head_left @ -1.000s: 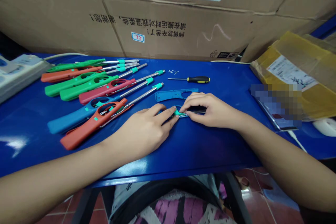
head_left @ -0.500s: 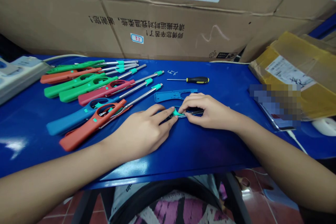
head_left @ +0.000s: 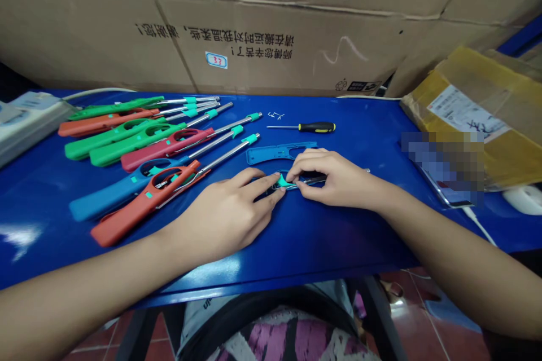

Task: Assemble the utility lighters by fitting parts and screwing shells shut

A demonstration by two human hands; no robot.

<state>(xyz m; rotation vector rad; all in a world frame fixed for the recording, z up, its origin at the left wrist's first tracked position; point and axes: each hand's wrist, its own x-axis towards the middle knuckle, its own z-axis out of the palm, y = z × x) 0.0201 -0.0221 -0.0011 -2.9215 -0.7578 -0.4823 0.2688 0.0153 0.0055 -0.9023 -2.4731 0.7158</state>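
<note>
An opened gas lighter with a green trigger (head_left: 282, 180) lies on the blue table between my hands, mostly covered by them. From the left, my left hand (head_left: 232, 208) closes its fingers on the lighter's handle end, palm down. My right hand (head_left: 334, 177) is closed in a pinch at the trigger and the start of the metal tube, whose tip (head_left: 367, 170) shows beyond the knuckles. What exactly the right fingertips pinch is hidden. Just behind them lies a loose blue half shell (head_left: 268, 155), its inner side facing up.
Several long lighters, such as an orange one (head_left: 127, 220), lie in a row at left. A screwdriver (head_left: 317, 127) and small white pieces (head_left: 276, 116) lie behind. A cardboard box (head_left: 249, 22) walls the back. At right are a phone (head_left: 436, 180), a yellow-taped parcel (head_left: 466, 90) and a white mouse (head_left: 524, 201).
The view has shifted slightly. Both hands stay at the lighter in nearly the same grip, and more of the metal tube's tip shows past my right hand.
</note>
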